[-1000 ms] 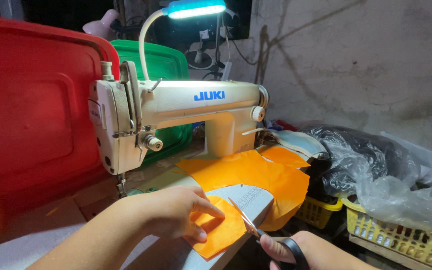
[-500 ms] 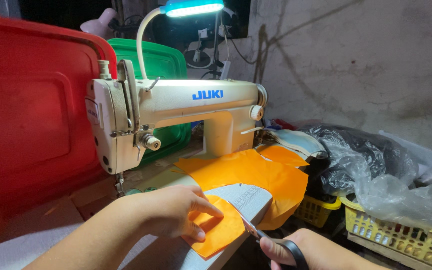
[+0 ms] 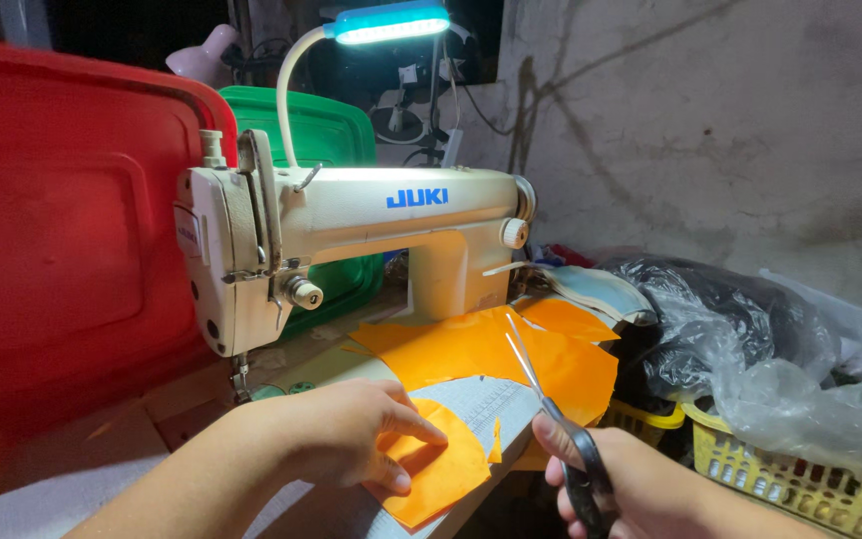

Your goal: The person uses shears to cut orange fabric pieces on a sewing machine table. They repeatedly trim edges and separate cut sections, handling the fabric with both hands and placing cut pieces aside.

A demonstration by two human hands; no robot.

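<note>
My left hand (image 3: 336, 439) rests flat on a small orange fabric piece (image 3: 441, 469), pinning it to the sewing table near the front edge. My right hand (image 3: 641, 489) grips the black handles of a pair of scissors (image 3: 541, 384), blades open and pointing up and away over a larger sheet of orange fabric (image 3: 496, 349). A pale grey patterned cloth (image 3: 486, 399) lies between the two orange pieces. A thin orange sliver (image 3: 496, 439) hangs at the cut edge.
A cream sewing machine (image 3: 351, 235) stands just behind my hands, lit by a gooseneck lamp (image 3: 391, 22). Red (image 3: 62, 250) and green (image 3: 321, 130) plastic bins lean at left. Yellow baskets (image 3: 790, 469) with plastic bags (image 3: 750, 339) sit at right.
The scissors have lifted and their blades now point up over the big orange sheet. My left hand stays on the small orange piece, slightly nearer.
</note>
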